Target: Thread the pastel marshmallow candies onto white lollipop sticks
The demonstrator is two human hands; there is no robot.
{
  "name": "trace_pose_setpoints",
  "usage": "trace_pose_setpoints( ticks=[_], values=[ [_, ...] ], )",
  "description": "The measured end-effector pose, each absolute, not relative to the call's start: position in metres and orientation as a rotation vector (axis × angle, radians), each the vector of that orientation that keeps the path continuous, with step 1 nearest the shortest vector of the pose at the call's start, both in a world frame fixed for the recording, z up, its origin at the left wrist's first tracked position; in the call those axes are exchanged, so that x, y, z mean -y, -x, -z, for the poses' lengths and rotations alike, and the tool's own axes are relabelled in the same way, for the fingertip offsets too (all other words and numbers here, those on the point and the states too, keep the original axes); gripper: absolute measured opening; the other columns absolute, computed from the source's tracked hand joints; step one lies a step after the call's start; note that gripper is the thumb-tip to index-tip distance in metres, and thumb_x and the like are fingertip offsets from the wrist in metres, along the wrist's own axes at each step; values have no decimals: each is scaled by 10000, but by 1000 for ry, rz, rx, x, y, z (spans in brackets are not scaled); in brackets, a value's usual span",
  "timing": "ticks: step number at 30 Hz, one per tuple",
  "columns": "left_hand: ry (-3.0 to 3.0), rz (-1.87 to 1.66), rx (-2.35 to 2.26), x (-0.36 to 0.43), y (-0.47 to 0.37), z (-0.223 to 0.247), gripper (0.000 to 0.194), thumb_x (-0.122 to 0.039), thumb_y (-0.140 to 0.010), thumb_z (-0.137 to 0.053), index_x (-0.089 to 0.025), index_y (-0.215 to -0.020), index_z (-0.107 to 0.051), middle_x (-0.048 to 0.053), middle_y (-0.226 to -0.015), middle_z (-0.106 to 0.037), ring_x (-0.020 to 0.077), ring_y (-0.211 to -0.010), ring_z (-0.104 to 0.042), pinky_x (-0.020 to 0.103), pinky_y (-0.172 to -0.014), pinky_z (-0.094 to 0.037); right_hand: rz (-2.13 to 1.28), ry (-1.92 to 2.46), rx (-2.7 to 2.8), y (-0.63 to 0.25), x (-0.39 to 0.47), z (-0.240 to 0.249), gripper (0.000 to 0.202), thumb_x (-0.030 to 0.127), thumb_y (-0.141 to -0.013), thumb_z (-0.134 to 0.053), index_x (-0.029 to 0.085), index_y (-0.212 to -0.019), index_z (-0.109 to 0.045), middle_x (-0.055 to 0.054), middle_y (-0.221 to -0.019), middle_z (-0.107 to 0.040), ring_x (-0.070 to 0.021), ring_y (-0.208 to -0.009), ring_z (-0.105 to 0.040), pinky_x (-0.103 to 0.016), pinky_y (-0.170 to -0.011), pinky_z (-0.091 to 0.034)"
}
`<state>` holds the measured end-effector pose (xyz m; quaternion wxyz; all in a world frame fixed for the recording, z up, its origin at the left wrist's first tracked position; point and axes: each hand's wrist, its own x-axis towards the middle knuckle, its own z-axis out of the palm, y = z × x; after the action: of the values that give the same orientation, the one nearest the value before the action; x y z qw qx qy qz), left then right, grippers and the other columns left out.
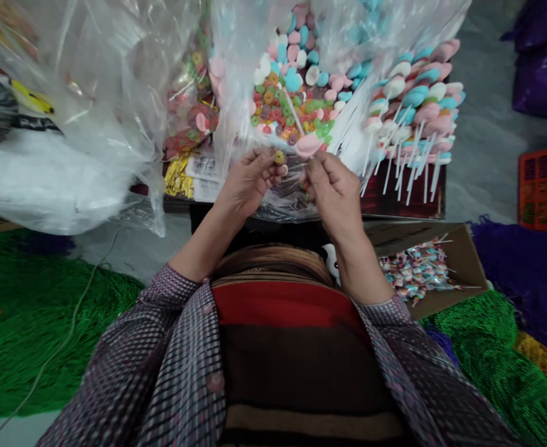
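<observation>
My left hand [254, 177] pinches a yellow gummy ring [279, 158] between thumb and fingertips. Close to it, my right hand [334, 186] grips a pink marshmallow [307, 146], from which a white stick [294, 112] points up and away from me. The ring and the marshmallow are apart. Just beyond both hands lies a heap of coloured gummy rings [273, 105] in a clear plastic bag [236, 81]. Pink, blue and white marshmallows [313, 59] are piled behind the rings.
Marshmallow sticks [415, 102] are stacked at the table's right. An open cardboard box [464, 254] with wrapped sweets stands below. Plastic bags [110, 93] cover the left side; gold ties [179, 177] lie near the front edge. An orange crate [546, 186] stands far right.
</observation>
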<state>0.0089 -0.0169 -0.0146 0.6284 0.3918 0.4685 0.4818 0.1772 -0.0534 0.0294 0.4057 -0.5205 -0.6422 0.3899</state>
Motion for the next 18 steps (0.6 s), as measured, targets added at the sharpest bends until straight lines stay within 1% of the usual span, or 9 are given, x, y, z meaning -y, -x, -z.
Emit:
trace_pose_setpoints(
  ticks=[2,3,5,7,10,15,18],
  values=[
    [-850,-1133,-1103,12,-6,15,235,-455,-972,-682,-225,-933,-656,6,-864,-761,116,-815,-750,224,-698,-581,-1129,1337,1569,-183,66,-40,480,633,-1024,-463,238,-826,-651,5,-659,-618,-122,-568,-519,-269,-567,-453],
    [-833,-1143,-1114,10,-5,15,227,-449,-976,-677,-226,-936,-658,4,-856,-761,112,-809,-748,220,-694,-583,-1188,1350,1569,-185,73,-43,494,646,-1009,-489,235,-768,-620,18,-607,-598,-110,-519,-476,-259,-536,-415],
    [-829,-1148,-1120,8,-4,16,216,-440,-982,-670,-230,-936,-658,1,-851,-760,109,-802,-746,217,-689,-586,-1232,1366,1622,-186,83,-46,527,656,-997,-508,231,-690,-558,34,-537,-561,-102,-485,-441,-256,-520,-367],
    [-849,-1138,-1106,8,-3,17,202,-428,-986,-669,-234,-929,-654,-2,-859,-758,104,-797,-744,213,-687,-586,-1179,1380,1666,-186,88,-45,543,641,-1004,-501,229,-650,-514,43,-496,-524,-101,-486,-438,-261,-539,-353],
    [-866,-1145,-1103,8,-2,15,184,-396,-998,-659,-230,-920,-649,-8,-847,-747,93,-769,-736,207,-675,-581,-1117,1377,1671,-186,90,-41,524,593,-1018,-497,228,-642,-497,55,-480,-490,-97,-481,-423,-270,-564,-350],
    [-869,-1143,-1144,9,-1,10,202,-387,-1019,-625,-224,-901,-640,-13,-828,-735,84,-748,-724,207,-689,-581,-1083,1399,1653,-189,89,-40,439,551,-1012,-518,230,-718,-569,61,-506,-457,-109,-501,-403,-278,-555,-323],
    [-922,-1138,-1138,8,0,10,190,-393,-1008,-644,-236,-902,-646,-24,-799,-712,89,-742,-721,223,-700,-578,-1042,1412,1687,-190,89,-40,430,504,-1010,-529,228,-680,-534,50,-524,-446,-115,-532,-403,-284,-564,-313]
  ],
)
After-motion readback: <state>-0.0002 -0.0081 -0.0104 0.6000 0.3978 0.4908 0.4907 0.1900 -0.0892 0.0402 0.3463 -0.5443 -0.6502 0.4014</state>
